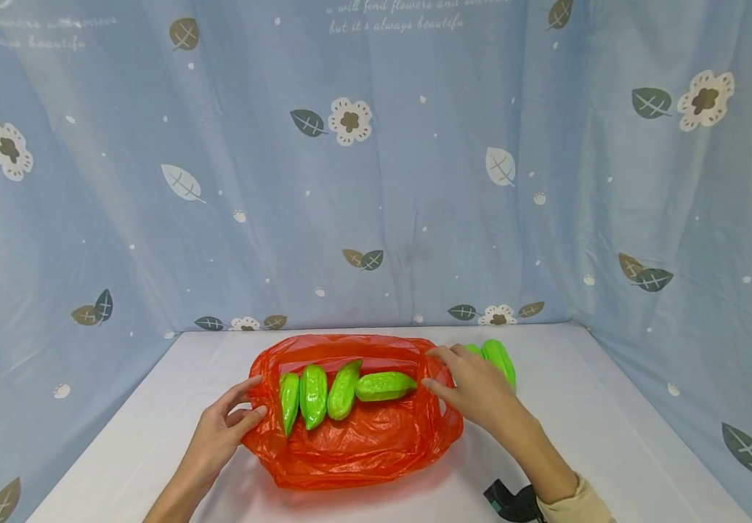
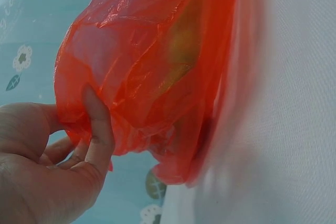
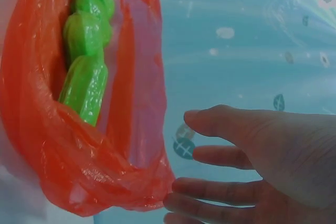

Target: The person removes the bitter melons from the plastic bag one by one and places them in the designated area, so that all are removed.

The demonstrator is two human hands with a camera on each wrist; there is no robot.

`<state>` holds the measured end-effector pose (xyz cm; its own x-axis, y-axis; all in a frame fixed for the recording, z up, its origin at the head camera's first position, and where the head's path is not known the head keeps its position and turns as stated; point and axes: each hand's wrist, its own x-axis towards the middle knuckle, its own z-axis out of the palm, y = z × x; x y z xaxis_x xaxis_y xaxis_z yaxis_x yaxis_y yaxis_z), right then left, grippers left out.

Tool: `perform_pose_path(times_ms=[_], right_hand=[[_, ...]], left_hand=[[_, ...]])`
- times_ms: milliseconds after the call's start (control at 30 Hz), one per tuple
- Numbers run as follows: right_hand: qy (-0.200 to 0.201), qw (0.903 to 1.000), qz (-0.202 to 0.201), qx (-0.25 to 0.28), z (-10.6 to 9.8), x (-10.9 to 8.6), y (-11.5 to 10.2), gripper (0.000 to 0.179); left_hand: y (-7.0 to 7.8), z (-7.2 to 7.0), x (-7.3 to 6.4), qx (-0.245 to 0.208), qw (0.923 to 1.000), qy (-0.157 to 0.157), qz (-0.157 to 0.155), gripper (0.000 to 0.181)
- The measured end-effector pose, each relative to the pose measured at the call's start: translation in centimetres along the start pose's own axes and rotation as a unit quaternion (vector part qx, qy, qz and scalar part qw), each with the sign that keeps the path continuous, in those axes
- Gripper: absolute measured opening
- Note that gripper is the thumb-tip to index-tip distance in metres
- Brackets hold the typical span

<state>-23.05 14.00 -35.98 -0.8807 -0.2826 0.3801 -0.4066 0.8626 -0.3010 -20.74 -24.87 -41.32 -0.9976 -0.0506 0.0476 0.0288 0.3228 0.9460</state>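
A thin red plastic bag [image 1: 362, 443] lies with its mouth spread wide on the white table. Several shiny, bright green bitter melons [image 1: 313, 396] sit in a row inside it, the rightmost one lying sideways. My left hand [image 1: 221, 428] pinches the bag's left edge between thumb and fingers, and the left wrist view shows this hand [image 2: 68, 156] at the crumpled film. At the bag's right end is my right hand [image 1: 480, 385], its fingers extended near the handle loop. In the right wrist view that hand [image 3: 231, 171] holds nothing, fingertips right at the rim.
More green bitter melons [image 1: 498, 361] lie on the table [image 1: 565, 407] behind my right hand, partly hidden by it. A black strap-like object [image 1: 513, 501] is by my right sleeve at the front. A blue patterned curtain [image 1: 415, 181] encloses the back and sides.
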Motion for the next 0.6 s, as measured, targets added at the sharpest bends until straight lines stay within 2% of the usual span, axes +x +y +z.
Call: perform_pose_path(times_ms=[233,600], right_hand=[[-0.014,0.9999,0.004,-0.004,0.1,-0.1,-0.9,0.045],[-0.009,0.9999,-0.007,-0.004,-0.2,-0.2,-2.0,0.045]], left_hand=[[0.0,0.0,0.0,0.004,1.0000,-0.003,-0.005,0.060],[0.0,0.0,0.0,0.010,0.9999,-0.002,-0.011,0.060]])
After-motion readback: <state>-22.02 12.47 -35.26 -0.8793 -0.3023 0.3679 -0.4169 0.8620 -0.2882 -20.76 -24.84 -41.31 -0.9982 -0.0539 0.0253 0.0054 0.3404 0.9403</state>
